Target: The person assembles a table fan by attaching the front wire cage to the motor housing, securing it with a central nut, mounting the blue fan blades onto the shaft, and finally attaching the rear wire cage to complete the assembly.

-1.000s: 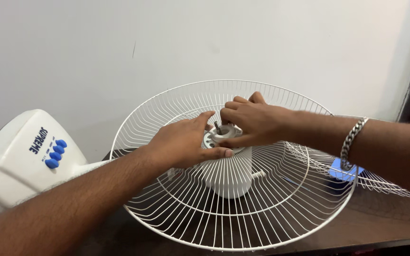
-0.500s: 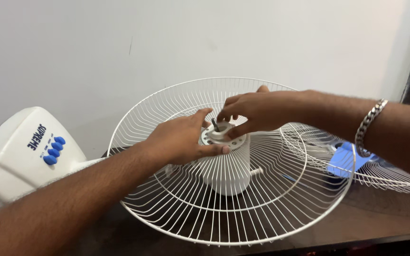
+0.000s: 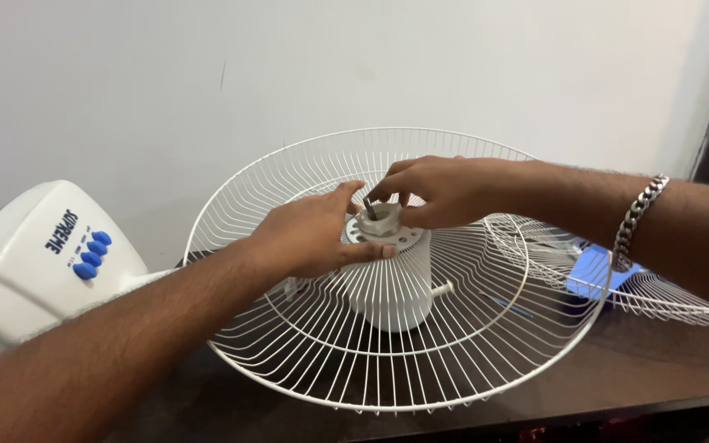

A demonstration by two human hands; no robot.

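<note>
A plain white wall fills the upper half of the frame, and a dark brown table (image 3: 666, 361) runs along the bottom edge.

Nearest, at lower left, the left forearm reaches in toward the middle. The left hand (image 3: 309, 234) lies on the wires of a white fan guard (image 3: 354, 373) (a round, dished cage that takes up the centre of the frame), with its thumb stretched along the side of the motor face and its fingers spread, not closed around anything.

Under the guard's centre sits the white motor housing (image 3: 391, 295), and on top of it, just above the middle of the frame, a white plastic nut (image 3: 381, 221) sits around a short metal shaft (image 3: 368, 205).

The right hand (image 3: 441, 190) comes in from the right, with a silver chain bracelet (image 3: 635, 221) at the wrist. Its thumb and fingertips are pinched lightly on the nut, the hand arched over it.

Farther back at right, a second wire guard (image 3: 551, 246) lies tilted on the table, with something blue (image 3: 596, 271) beneath it (I cannot tell what it is).

At far left stands the white fan base (image 3: 18, 279) with a row of blue buttons (image 3: 92, 254).
</note>
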